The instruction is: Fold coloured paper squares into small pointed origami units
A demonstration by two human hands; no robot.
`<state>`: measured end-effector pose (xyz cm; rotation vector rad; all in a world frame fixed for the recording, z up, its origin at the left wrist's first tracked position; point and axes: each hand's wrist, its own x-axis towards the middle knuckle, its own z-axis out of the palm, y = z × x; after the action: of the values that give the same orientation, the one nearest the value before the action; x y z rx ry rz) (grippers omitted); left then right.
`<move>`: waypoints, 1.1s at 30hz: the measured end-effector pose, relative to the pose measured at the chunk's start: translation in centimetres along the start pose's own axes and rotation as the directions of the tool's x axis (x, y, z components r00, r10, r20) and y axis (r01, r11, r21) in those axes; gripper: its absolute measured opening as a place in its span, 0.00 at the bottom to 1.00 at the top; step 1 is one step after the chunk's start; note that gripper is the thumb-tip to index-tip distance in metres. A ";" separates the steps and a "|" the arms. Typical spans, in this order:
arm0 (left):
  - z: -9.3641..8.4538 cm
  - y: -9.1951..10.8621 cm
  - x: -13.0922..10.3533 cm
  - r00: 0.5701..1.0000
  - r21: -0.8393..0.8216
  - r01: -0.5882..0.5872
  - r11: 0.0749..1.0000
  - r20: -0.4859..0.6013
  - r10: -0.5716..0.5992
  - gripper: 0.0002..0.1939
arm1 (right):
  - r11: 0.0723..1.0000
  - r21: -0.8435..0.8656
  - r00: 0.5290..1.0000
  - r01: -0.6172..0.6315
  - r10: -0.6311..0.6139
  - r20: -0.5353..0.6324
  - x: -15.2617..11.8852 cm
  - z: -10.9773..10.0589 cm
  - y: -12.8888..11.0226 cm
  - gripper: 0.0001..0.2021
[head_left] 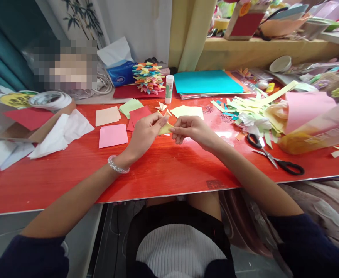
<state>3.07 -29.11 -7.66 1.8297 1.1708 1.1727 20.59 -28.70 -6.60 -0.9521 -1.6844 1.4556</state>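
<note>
Between my two hands, above the red table (146,173), is a small folded yellow paper (165,129). My left hand (146,131) pinches its left side and my right hand (191,131) pinches its right corner. Small folded paper pieces (161,107) lie just beyond my fingers. Around them are pink squares (113,136), peach squares (108,116), green squares (131,107), red squares (140,114) and pale yellow squares (187,112). A glue stick (169,89) stands upright behind, beside a multicoloured folded-paper stack (148,78).
Black-handled scissors (273,156) lie open at the right, near paper strips (254,112) and a plastic-wrapped roll (319,125). Teal sheets (208,82) are at the back. At the left, a cardboard box (39,129) holds tape rolls beside white tissue (63,133).
</note>
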 end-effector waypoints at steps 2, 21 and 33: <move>-0.1 0.1 0.0 0.999 0.073 -0.021 0.997 -0.033 0.023 0.20 | 1.000 -0.010 0.998 -0.028 0.029 0.055 0.0 0.0 0.1 0.15; -0.8 0.3 0.8 0.983 -0.169 0.114 0.979 0.159 -0.087 0.18 | 0.999 0.042 1.000 -0.007 0.006 0.024 0.4 -1.2 0.4 0.16; -1.7 -0.4 1.5 0.996 -0.055 0.057 0.997 0.073 -0.053 0.20 | 0.993 0.093 0.996 -0.074 0.078 -0.034 0.6 -2.3 0.2 0.13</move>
<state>1.65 -27.50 -6.82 1.7712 1.1294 1.0897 22.29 -27.07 -6.47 -0.9959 -1.5558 1.5421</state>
